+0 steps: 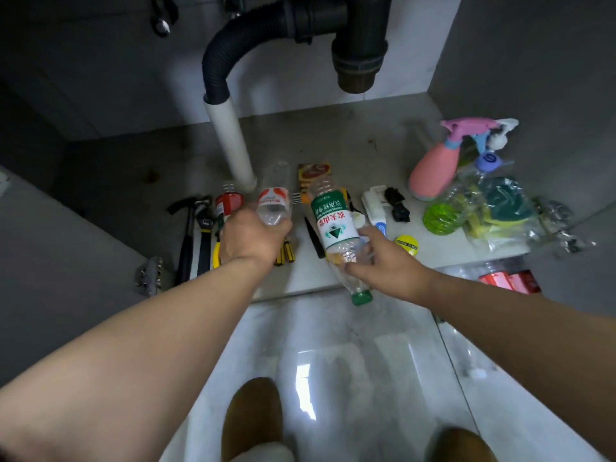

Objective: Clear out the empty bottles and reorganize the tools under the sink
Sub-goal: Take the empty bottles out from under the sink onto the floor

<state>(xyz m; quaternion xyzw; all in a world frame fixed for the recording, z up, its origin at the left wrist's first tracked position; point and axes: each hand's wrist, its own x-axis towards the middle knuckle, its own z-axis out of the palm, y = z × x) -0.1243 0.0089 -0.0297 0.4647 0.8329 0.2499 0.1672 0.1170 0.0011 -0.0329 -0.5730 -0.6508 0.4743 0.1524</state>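
1. While I watched the head view, the left hand [253, 235] was wrapped round the base of a clear red-and-white-labelled bottle [275, 198]. It held the bottle up just right of the white drain pipe [230, 141], over the near middle of the cabinet floor [333, 138].
2. The right hand [383, 261] had its fingers curled round the lower shoulder of the green-labelled bottle [333, 225]. Its green cap [361, 296] pointed near and down, past the cabinet's near edge.
3. A red-labelled bottle [228, 203] sat just left of the left hand, beside the pipe. I could not tell whether the hand touched it.
4. I judged the step to be carrying both empties out. To do it well, I would draw both hands straight toward the near side, with the left bottle lifted clear of the pipe, the hammer [188, 228] and the screwdrivers [286, 251] beneath it.
5. Thin plastic of this kind likely buckles, so I would grip firmly without squeezing. The right hand's hold near the neck looked light. The long body could swing and knock the yellow disc [406, 243] just beside it, so a fuller wrap seemed wise.
6. The pink spray bottle [433, 168] and the bag of sponges [493, 211] lay well apart to the right, out of the way.
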